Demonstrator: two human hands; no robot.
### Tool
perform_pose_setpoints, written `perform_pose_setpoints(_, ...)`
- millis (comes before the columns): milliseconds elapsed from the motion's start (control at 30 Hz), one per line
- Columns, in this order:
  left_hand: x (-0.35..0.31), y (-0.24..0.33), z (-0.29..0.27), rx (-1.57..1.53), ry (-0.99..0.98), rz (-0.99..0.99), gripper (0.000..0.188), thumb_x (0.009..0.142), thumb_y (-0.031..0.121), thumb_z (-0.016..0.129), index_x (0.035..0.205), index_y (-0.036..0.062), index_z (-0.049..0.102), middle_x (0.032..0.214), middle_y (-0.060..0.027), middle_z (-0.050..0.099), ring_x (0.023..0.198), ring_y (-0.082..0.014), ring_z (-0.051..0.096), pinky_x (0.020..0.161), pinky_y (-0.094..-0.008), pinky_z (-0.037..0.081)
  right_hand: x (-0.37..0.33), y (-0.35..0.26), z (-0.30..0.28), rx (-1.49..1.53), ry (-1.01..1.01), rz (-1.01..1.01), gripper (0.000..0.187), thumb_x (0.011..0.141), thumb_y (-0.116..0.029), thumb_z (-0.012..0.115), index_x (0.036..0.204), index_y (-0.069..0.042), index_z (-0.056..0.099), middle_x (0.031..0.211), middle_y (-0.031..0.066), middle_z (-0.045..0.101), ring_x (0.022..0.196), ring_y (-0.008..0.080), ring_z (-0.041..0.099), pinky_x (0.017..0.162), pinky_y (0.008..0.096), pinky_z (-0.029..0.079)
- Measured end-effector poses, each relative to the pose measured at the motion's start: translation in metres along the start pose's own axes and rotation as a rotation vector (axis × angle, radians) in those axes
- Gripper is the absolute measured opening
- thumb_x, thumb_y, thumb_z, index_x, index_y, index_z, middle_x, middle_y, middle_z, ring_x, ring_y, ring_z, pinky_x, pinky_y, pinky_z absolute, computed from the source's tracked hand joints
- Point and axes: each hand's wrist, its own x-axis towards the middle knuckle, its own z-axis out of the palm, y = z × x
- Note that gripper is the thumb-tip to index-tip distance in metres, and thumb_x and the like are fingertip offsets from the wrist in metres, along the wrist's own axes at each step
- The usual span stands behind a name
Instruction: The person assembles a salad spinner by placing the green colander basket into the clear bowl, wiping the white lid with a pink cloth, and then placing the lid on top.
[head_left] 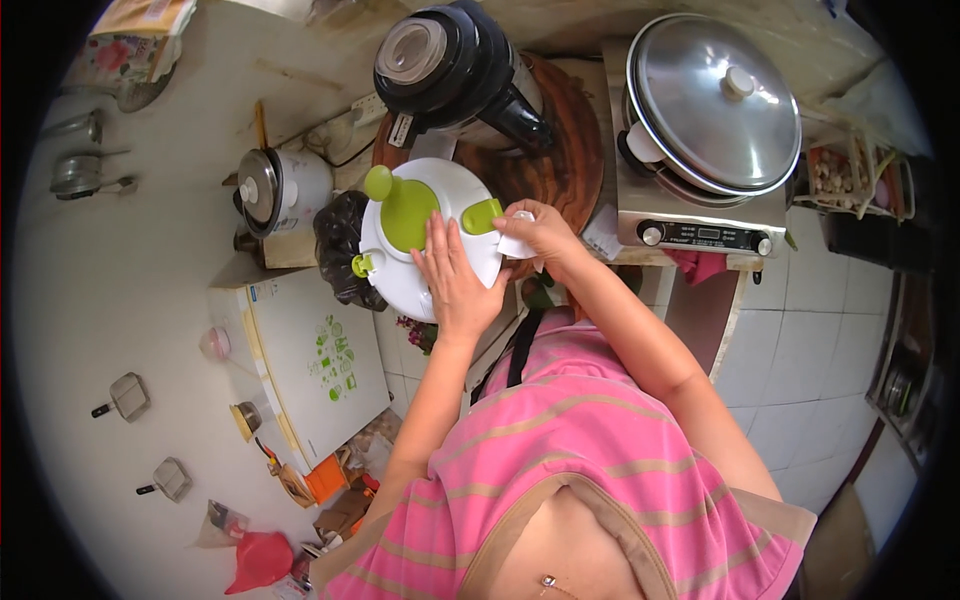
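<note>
Lid [407,220] centre-frame; I see left fingers [457,246] open, flat on it, right fingers [524,230] pinching white tissue [513,247]; wiping seems unfinished.

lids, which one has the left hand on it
The white lid with green parts, the left hand flat on it; the steel pan lid and cooker lid are untouched.

Domed-lid pan [700,115] on a steel cooktop [690,232], lidded cooker [300,192] farther left.

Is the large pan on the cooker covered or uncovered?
Covered: a domed metal lid with a pale knob sits over it, hiding the inside.
</note>
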Motion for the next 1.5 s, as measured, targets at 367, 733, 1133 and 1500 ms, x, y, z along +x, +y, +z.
perform_pose_setpoints(367, 0.0, -0.002, -0.003, 0.099, -0.015, 0.037, 0.107, 0.06, 0.032, 0.086, 0.148, 0.0087, 0.028, 0.154, -0.0181, 0.024, 0.144, -0.0355, 0.023, 0.113, -0.0604, 0.015, -0.004, 0.0, -0.001, -0.071, 0.029, -0.069, 0.031, 0.082, -0.022, 0.076, 0.103, -0.003, 0.062, 0.086, 0.0041, 0.066, 0.072, 0.0098, 0.063, 0.062, 0.0237, 0.049)
perform_pose_setpoints(733, 0.006, 0.006, -0.016, -0.009, -0.08, 0.108, 0.083, 0.067, 0.026, 0.082, 0.142, 0.0269, 0.046, 0.156, -0.0126, 0.023, 0.142, -0.0372, 0.023, 0.11, -0.0671, 0.012, -0.019, -0.009, 0.016, -0.895, 0.347, -0.578, 0.048, 0.081, -0.037, 0.073, 0.113, -0.002, 0.065, 0.095, 0.0161, 0.069, 0.088, 0.0243, 0.068, 0.078, 0.0326, 0.052)
perform_pose_setpoints(1133, -0.003, -0.021, -0.007, -0.015, 0.045, 0.124, 0.074, 0.079, 0.044, 0.07, 0.141, 0.0132, 0.045, 0.152, -0.0199, 0.029, 0.14, -0.0433, 0.023, 0.11, -0.0665, 0.016, -0.021, -0.012, 0.017, -1.009, 0.345, -0.627, 0.056, 0.08, -0.046, 0.069, 0.119, -0.007, 0.064, 0.096, 0.0158, 0.068, 0.085, 0.0351, 0.068, 0.075, 0.0437, 0.053)
perform_pose_setpoints(1500, -0.004, -0.02, -0.002, 0.058, 0.079, 0.101, 0.071, 0.081, 0.052, 0.064, 0.14, 0.0163, 0.046, 0.153, -0.0172, 0.029, 0.14, -0.0434, 0.025, 0.109, -0.0664, 0.018, 0.005, -0.015, 0.021, -1.277, 0.297, -0.832, 0.027, 0.08, -0.025, 0.061, 0.08, 0.002, 0.064, 0.079, 0.0209, 0.064, 0.068, 0.041, 0.064, 0.065, 0.0483, 0.054)
